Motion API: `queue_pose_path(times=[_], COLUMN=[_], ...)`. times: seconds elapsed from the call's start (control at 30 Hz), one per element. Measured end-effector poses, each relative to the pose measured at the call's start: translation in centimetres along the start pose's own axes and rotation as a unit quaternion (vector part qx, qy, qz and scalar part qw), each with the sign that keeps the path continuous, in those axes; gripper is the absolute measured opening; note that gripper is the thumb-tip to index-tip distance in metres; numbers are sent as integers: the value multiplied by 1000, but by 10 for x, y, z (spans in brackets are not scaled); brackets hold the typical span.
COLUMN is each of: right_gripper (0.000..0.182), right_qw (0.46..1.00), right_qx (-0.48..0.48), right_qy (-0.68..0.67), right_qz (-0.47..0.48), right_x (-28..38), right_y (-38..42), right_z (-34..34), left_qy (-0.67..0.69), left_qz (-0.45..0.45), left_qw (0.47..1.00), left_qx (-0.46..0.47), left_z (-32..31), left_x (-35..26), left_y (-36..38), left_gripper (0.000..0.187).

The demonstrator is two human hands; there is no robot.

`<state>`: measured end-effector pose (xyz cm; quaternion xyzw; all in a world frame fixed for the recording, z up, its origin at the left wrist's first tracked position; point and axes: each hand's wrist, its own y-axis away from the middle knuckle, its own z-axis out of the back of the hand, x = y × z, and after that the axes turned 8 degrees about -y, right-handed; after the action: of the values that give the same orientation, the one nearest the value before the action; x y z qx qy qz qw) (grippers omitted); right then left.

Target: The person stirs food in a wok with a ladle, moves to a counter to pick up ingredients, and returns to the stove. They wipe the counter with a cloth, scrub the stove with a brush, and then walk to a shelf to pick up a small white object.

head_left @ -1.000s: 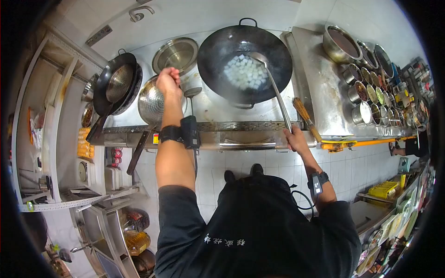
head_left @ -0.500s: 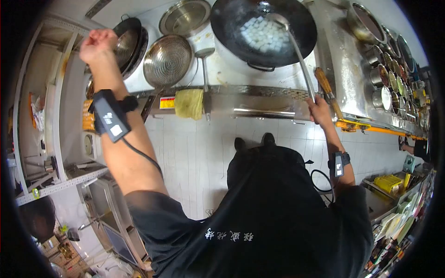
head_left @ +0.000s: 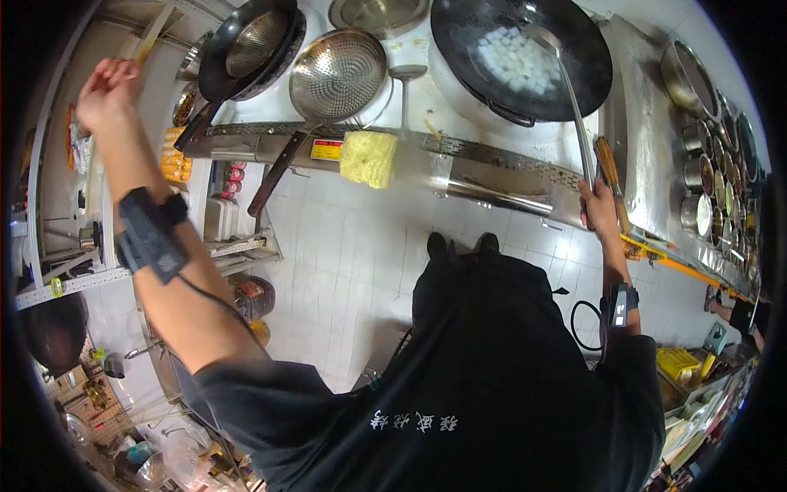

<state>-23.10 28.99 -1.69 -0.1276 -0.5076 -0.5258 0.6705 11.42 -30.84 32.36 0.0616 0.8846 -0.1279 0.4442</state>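
Observation:
My right hand (head_left: 600, 210) is closed around the long metal handle of a ladle (head_left: 576, 107). The ladle's bowl rests inside a black wok (head_left: 459, 61), at the edge of a heap of pale white cubes (head_left: 516, 61) in steaming liquid. My left hand (head_left: 112, 92) is raised at the far left, away from the wok, by the shelving. Its fingers are curled in, and I cannot see whether anything is inside them. Nearest to it on the stove side is a smaller black pan (head_left: 215, 70) with a perforated strainer (head_left: 256, 45) in it.
A large perforated strainer (head_left: 338, 75) and a spatula (head_left: 407, 74) lie left of the wok. A yellow cloth (head_left: 368, 159) hangs over the counter's front edge. A bamboo brush (head_left: 607, 168) lies beside my right hand. Several metal seasoning pots (head_left: 698, 174) stand at the right.
My left hand has moved left, away from the black pan, towards the shelving. My view has shifted, so the stove sits further right and higher. My right hand still grips the ladle.

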Motion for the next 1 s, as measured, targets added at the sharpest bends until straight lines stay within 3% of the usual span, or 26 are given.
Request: queue_pose_path(times=[0.07,0.13,0.2,0.23,0.27,0.3,0.33,0.37,0.4,0.43,0.5,0.57,0.73,0.83,1.0], right_gripper=[29,29,31,32,32,33,31,30,30,28,27,28,22,21,17], right_qw=[1000,999,995,993,998,998,998,997,996,998,998,997,997,994,992], right_qx=[1,-11,-34,-49,-40,-22,-29,-31,-40,-28,-21,-32,-12,0,-6], right_qy=[5,31,74,87,28,32,42,29,24,-2,-25,-20,-72,-107,-120], right_qz=[2,29,61,66,47,53,48,66,75,55,47,68,25,26,49], right_x=[-5,-20,-19,-21,-11,-16,-16,-29,-38,-30,-23,-27,6,-13,-19], right_y=[-3,-13,-12,-13,-8,-11,-10,-17,-22,-16,-9,-9,21,24,29], right_z=[-3,-4,-8,-12,-14,-14,-15,-18,-22,-21,-21,-24,-15,-16,-14], left_qy=[-35,-54,-64,-146,-211,-312,-294,-367,-453,-495,-500,-494,-527,-570,-532], left_qz=[60,43,94,52,43,81,54,-26,-42,-57,-247,-330,-333,-293,-271], left_qw=[995,994,993,986,975,943,948,912,865,828,757,697,638,608,644], left_qx=[77,88,5,55,47,81,110,179,212,256,341,403,452,468,479], left_z=[7,-3,-27,-27,-34,-44,-37,-33,-35,-58,-78,-102,-115,-117,-109], left_x=[34,94,161,203,242,269,319,357,384,378,398,403,425,438,459], left_y=[14,44,91,114,145,180,208,236,266,296,329,342,346,339,329], left_gripper=[14,18,17,18,18,18,19,18,15,14,20,20,13,12,9])
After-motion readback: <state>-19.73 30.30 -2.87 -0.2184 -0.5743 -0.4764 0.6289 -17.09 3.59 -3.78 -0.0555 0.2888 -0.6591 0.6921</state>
